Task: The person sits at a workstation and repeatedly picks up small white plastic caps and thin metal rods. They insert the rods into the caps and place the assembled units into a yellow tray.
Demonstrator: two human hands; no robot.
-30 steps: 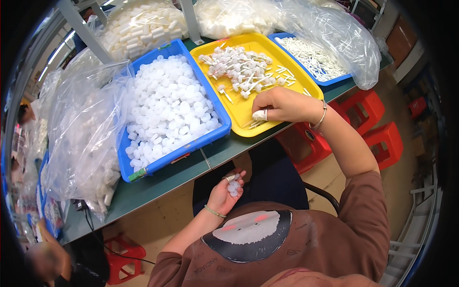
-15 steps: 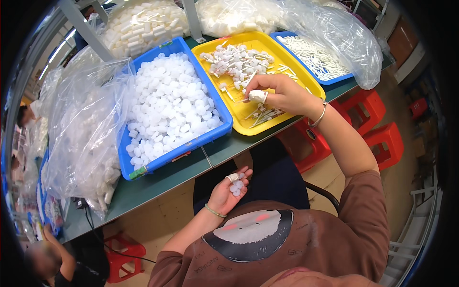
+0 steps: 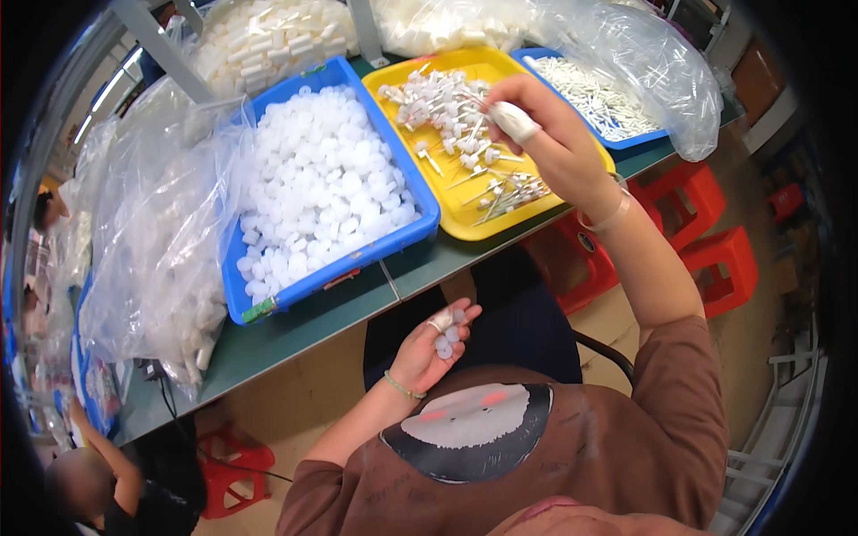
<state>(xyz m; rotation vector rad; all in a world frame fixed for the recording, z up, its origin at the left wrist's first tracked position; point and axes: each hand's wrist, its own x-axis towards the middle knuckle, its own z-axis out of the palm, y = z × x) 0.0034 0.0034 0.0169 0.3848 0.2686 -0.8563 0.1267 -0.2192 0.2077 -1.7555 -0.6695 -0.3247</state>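
Note:
My left hand (image 3: 422,357) is palm up near my body, with a white wrap on a finger. Several small translucent white plastic discs (image 3: 448,340) rest in its curled fingers. Above the right side of the yellow tray (image 3: 458,216), my right hand (image 3: 550,143) has thumb and fingers pinched together, one of them wrapped in white. Whatever is in the pinch is hidden. In the tray lies a pile of white discs fitted on thin sticks (image 3: 447,107), with a bundle of thin pins (image 3: 514,193) at the near edge.
Left of the yellow tray stands a blue tray (image 3: 357,260) heaped with white discs. A second blue tray (image 3: 640,141) holds short white sticks. Clear bags (image 3: 152,241) crowd the table. Red stools (image 3: 684,201) stand at right; another person (image 3: 112,473) sits at lower left.
My right hand has moved up and to the right, from over the middle of the yellow tray. My left hand has shifted slightly up and right, still with the discs. The view has tilted slightly.

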